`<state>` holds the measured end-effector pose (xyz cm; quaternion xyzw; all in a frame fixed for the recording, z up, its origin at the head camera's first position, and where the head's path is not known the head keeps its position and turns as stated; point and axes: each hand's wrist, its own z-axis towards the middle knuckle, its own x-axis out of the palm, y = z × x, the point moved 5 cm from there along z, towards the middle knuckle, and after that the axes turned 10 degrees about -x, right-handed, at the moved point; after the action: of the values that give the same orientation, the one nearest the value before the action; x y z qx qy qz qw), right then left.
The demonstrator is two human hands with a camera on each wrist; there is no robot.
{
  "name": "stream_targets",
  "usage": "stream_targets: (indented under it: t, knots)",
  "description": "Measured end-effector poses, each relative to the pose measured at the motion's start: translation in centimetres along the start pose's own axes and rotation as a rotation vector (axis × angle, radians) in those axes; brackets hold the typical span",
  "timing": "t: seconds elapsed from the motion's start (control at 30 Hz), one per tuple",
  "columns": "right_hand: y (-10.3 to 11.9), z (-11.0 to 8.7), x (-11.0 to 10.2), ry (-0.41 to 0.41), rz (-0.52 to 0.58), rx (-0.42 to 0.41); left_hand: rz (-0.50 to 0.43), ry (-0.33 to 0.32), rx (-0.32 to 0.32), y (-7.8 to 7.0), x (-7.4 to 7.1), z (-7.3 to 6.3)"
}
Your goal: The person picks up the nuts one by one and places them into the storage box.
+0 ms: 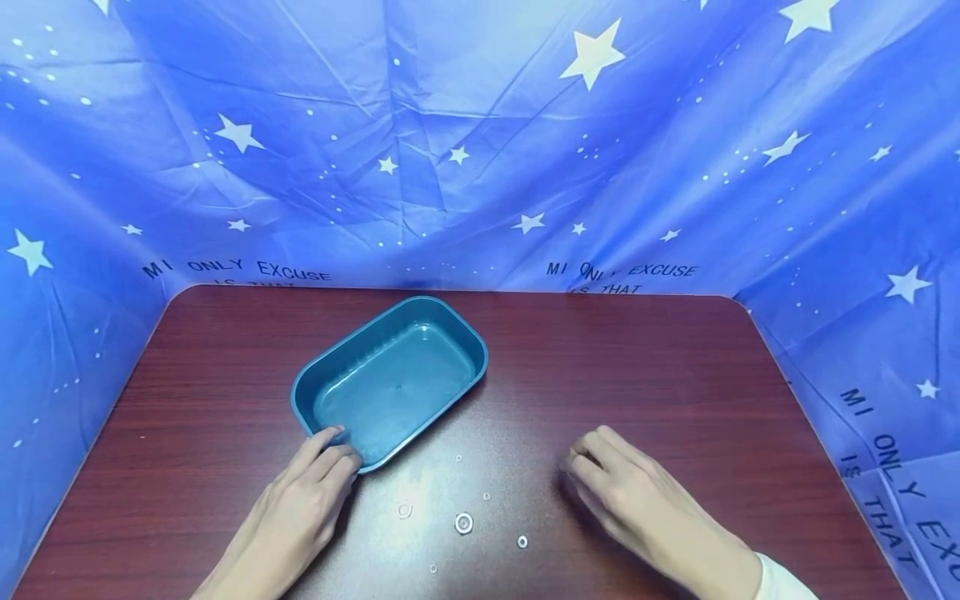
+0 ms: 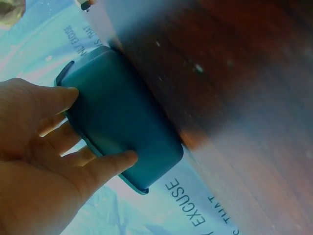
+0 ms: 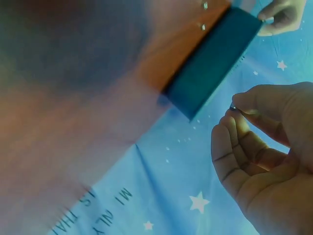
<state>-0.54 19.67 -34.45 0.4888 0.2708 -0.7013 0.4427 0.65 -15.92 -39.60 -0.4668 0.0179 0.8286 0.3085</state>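
There are 2 hands [image 1: 311, 487] [image 1: 626, 492], 1 tray [image 1: 401, 387], 1 table [image 1: 637, 358], 7 metal pieces [image 1: 457, 525] — 6 loose, 1 held.

In the head view, you wore a white sleeve [image 1: 783, 579] at four o'clock; your left hand [image 1: 309, 493] and right hand [image 1: 621, 485] were bare.

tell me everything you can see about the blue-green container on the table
The container is an open-topped, rounded rectangular tub with a narrow rim and smooth, glossy walls that look like plastic. Its inner floor shows bright reflections and a small mark near the middle. It sits upright on the reddish-brown table, left of centre, slanting from near left to far right. The left hand's grip holds its near-left end, some fingers over the rim, two digits against the outer wall.
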Motion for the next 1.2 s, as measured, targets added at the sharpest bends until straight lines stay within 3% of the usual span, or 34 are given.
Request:
stream_targets:
  t: [0.17,0.5,0.8,1.2]
  knots:
    - [-0.5,1.4,-0.5,-0.066,-0.040,-0.052,0.000,0.005,-0.001,-0.1,0.0,0.0]
    - [-0.6,2.8,-0.8,-0.106,-0.057,-0.110,-0.016,-0.015,0.015,0.1,0.1,-0.1]
    - [-1.1,3.7,-0.4,-0.068,-0.052,-0.104,-0.001,-0.004,-0.005,0.1,0.1,-0.2]
    - [-1.6,4.6,0.4,-0.047,-0.037,-0.107,-0.026,-0.011,0.017,0.3,0.1,-0.2]
